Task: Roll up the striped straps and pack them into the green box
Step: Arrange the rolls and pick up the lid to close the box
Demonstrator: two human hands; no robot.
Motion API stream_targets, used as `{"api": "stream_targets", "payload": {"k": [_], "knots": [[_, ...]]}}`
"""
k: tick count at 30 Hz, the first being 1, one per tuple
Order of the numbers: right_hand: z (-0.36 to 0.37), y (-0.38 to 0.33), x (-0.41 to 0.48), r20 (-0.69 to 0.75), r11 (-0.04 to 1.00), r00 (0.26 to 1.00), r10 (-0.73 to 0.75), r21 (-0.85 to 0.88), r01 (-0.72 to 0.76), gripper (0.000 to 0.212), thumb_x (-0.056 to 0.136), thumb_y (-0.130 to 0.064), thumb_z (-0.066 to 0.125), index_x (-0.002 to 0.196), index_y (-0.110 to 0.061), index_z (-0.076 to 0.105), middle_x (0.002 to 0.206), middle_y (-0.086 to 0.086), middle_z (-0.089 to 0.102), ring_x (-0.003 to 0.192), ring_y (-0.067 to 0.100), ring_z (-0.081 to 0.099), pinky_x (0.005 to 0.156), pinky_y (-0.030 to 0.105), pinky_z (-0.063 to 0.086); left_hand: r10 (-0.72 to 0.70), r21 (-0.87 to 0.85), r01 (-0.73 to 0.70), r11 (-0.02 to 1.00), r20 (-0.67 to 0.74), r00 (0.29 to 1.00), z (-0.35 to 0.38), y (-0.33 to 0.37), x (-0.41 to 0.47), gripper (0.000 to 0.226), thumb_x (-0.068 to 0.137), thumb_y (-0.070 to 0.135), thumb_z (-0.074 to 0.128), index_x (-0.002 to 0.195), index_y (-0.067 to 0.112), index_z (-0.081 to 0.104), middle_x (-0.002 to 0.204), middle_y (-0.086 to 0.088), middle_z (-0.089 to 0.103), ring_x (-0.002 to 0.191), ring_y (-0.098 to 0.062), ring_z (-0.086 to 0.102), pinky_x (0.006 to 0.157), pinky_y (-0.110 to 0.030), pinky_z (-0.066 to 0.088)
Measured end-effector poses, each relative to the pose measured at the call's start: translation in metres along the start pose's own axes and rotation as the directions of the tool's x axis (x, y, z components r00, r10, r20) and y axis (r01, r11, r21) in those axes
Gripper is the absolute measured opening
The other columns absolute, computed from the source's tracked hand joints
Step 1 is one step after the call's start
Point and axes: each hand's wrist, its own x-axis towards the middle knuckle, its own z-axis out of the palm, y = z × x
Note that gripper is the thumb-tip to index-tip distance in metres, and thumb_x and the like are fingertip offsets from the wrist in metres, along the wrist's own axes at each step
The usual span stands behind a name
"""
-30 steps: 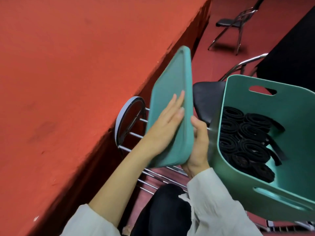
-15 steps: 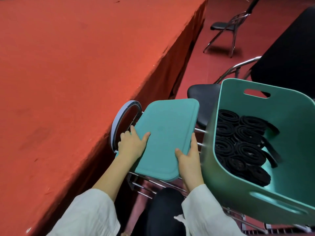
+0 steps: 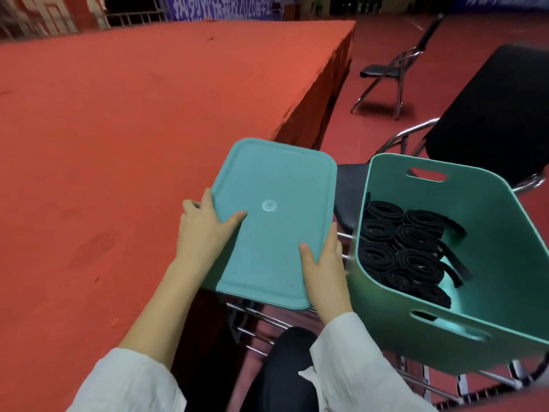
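Left hand (image 3: 205,230) and right hand (image 3: 322,272) grasp a flat, round-cornered green lid (image 3: 276,221) by its two long edges, thumbs on top, long axis running away from the person. Just right stands the smooth green box (image 3: 490,233), open, on a chair (image 3: 487,120). Black rolled straps (image 3: 404,251) lie packed against its left wall.
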Motion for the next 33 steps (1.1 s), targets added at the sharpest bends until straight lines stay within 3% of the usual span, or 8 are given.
{"api": "stream_targets", "payload": {"k": [3,7,11,16,21,26,31,33], "knots": [[-0.001,-0.026,-0.003,-0.022,0.996,0.996,-0.092,-0.003,0.092,0.07,0.099,-0.017,0.048,0.154,-0.013,0.004,0.156,0.008,0.017,0.14,0.022,0.029,0.097,0.01,0.02,0.032,0.028,-0.03,0.999,-0.074,0.997,-0.036,0.007,0.0,0.085,0.084,0.06,0.059,0.15,0.018,0.027,0.125,-0.023,0.045,0.115,-0.045,0.048,0.097,-0.044,0.037],[-0.02,-0.069,-0.006,-0.023,0.979,0.981,-0.194,-0.063,0.193,0.071,0.099,-0.018,0.049,0.154,-0.008,0.005,0.156,0.009,0.018,0.139,0.023,0.031,0.1,0.013,0.021,0.074,0.043,-0.068,0.997,-0.152,0.986,-0.08,0.025,-0.007,0.083,0.086,0.059,0.057,0.15,0.013,0.027,0.128,-0.025,0.044,0.115,-0.046,0.047,0.097,-0.045,0.037],[-0.075,-0.094,-0.002,-0.092,0.957,0.959,-0.267,-0.142,0.253,0.067,0.094,-0.02,0.057,0.15,-0.007,0.024,0.15,0.013,0.036,0.135,0.026,0.038,0.109,0.031,0.03,0.17,0.022,-0.169,0.985,-0.146,0.974,-0.099,0.071,-0.022,0.08,0.087,0.056,0.057,0.145,0.009,0.03,0.126,-0.024,0.044,0.113,-0.046,0.048,0.094,-0.044,0.037],[-0.18,-0.092,-0.016,-0.18,0.938,0.943,-0.279,-0.264,0.226,0.057,0.089,-0.02,0.063,0.142,-0.026,0.043,0.126,-0.001,0.063,0.112,0.019,0.058,0.084,0.02,0.04,0.33,-0.065,-0.332,0.941,-0.029,0.943,-0.068,0.137,-0.043,0.079,0.083,0.058,0.061,0.139,0.009,0.037,0.117,-0.019,0.047,0.109,-0.041,0.052,0.089,-0.04,0.041],[-0.264,-0.062,-0.031,-0.194,0.869,0.95,-0.246,-0.479,0.127,0.055,0.085,-0.033,0.068,0.136,-0.037,0.047,0.109,-0.013,0.065,0.09,0.008,0.058,0.07,0.025,0.039,0.442,-0.119,-0.431,0.895,0.102,0.891,-0.013,0.184,-0.067,0.072,0.081,0.061,0.061,0.128,0.009,0.045,0.104,-0.011,0.048,0.104,-0.036,0.054,0.087,-0.038,0.042],[-0.289,-0.023,-0.03,-0.175,0.823,0.976,-0.13,-0.568,0.008,0.053,0.087,-0.04,0.064,0.137,-0.037,0.045,0.111,-0.007,0.069,0.096,0.017,0.062,0.07,0.03,0.041,0.494,-0.024,-0.496,0.868,0.151,0.856,0.029,0.197,-0.078,0.068,0.083,0.068,0.052,0.124,0.014,0.045,0.093,-0.001,0.041,0.099,-0.027,0.054,0.078,-0.035,0.039],[-0.279,0.011,-0.021,-0.154,0.836,0.986,-0.064,-0.548,-0.032,0.055,0.089,-0.043,0.061,0.14,-0.038,0.04,0.11,-0.009,0.069,0.099,0.019,0.064,0.073,0.03,0.043,0.471,0.074,-0.487,0.87,0.161,0.867,0.047,0.189,-0.077,0.061,0.082,0.071,0.048,0.112,0.018,0.049,0.1,-0.002,0.057,0.099,-0.024,0.056,0.078,-0.035,0.041],[-0.279,0.021,-0.017,-0.152,0.84,0.988,-0.033,-0.54,-0.055,0.052,0.089,-0.043,0.061,0.138,-0.037,0.044,0.11,-0.011,0.069,0.098,0.018,0.064,0.072,0.03,0.042,0.483,0.039,-0.493,0.869,0.145,0.863,0.051,0.19,-0.078,0.054,0.083,0.066,0.053,0.105,0.017,0.052,0.1,-0.003,0.061,0.097,-0.024,0.057,0.073,-0.034,0.037]]}}
